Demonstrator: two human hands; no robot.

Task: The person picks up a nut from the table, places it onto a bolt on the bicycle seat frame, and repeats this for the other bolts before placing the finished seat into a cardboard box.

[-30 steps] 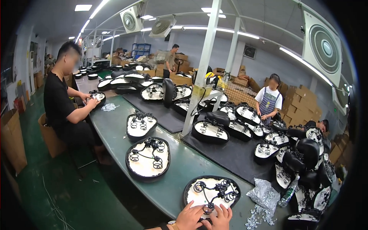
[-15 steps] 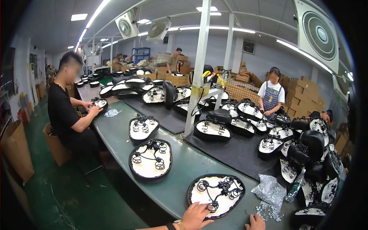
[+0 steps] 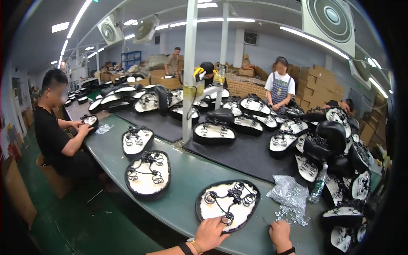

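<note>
An upturned black bicycle saddle [image 3: 208,214] lies on the green table in front of me, its pale underside up, with a black spring frame [image 3: 233,196] on it. My left hand [image 3: 211,234] grips its near rim, fingers over the edge beside the nearest coil and thumb lower on the outside. To the right of the saddle, my right hand [image 3: 280,235] is low over the table with fingers curled, just below loose small shiny metal pieces [image 3: 293,216]. What its fingers hold, if anything, is hidden.
A clear plastic bag [image 3: 290,191] of metal pieces and a bottle [image 3: 318,183] stand beyond. Two upturned saddles [image 3: 148,174] lie to the left; many are heaped at right [image 3: 335,144]. A metal post [image 3: 189,76] rises mid-table. A co-worker [image 3: 59,131] works at left.
The view has swung to the right, so everything sits further left in it. My right hand has come further into view by the metal pieces. My left hand stays on the saddle.
</note>
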